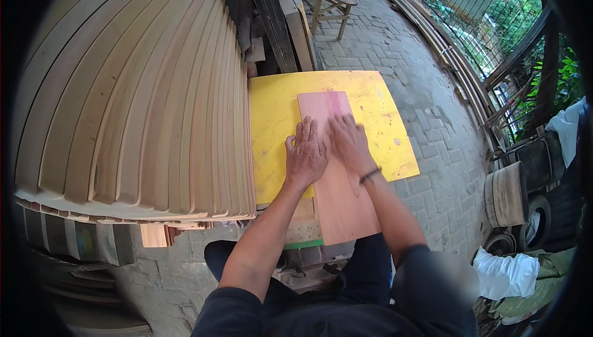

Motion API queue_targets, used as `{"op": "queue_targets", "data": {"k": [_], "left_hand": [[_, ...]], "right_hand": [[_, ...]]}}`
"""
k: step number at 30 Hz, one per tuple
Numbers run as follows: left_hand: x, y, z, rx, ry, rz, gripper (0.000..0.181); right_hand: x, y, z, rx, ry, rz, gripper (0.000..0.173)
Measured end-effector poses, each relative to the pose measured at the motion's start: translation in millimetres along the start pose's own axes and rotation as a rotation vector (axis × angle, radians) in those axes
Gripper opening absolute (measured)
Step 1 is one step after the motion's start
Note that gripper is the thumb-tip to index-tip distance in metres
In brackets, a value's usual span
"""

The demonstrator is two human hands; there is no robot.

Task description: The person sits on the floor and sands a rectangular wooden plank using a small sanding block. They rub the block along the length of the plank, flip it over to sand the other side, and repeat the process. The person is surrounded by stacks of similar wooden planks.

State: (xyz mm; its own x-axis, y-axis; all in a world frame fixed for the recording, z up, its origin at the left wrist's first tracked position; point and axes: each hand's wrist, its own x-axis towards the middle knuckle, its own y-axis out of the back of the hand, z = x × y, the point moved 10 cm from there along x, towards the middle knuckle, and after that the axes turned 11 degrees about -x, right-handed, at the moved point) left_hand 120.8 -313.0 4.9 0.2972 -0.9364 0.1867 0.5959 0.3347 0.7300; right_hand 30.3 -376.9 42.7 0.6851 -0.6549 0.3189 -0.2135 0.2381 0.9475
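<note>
A flat reddish wooden board (345, 212) lies lengthwise before me, its far part on a yellow worktop (389, 124) and its near end close to my lap. My left hand (306, 154) rests palm down on the board's left edge, fingers pointing away from me. On the board's right side lies my right hand (350, 142), slightly blurred, with a dark beaded bracelet at the wrist. Whether anything is under its palm is hidden. A pink-purple streak marks the board's far end.
A large stack of wooden boards (162, 105) stands close against the worktop's left side. Beyond are a small wooden stool (331, 1) and dark frames. Long strips (435, 36) lie along the fence at right; a white sack (505, 274) and a tire (537, 221) sit near it.
</note>
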Motion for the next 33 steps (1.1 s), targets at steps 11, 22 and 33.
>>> {"op": "queue_targets", "data": {"k": [11, 22, 33], "left_hand": [[7, 2, -1, -0.024, 0.012, -0.017, 0.062], [6, 0, 8, -0.024, 0.005, -0.015, 0.062], [4, 5, -1, -0.015, -0.008, 0.009, 0.061]], "right_hand": [[25, -14, 8, -0.03, 0.036, 0.119, 0.029], [64, -29, 32, -0.045, -0.057, 0.01, 0.023], [-17, 3, -6, -0.063, 0.04, 0.153, 0.032]]}}
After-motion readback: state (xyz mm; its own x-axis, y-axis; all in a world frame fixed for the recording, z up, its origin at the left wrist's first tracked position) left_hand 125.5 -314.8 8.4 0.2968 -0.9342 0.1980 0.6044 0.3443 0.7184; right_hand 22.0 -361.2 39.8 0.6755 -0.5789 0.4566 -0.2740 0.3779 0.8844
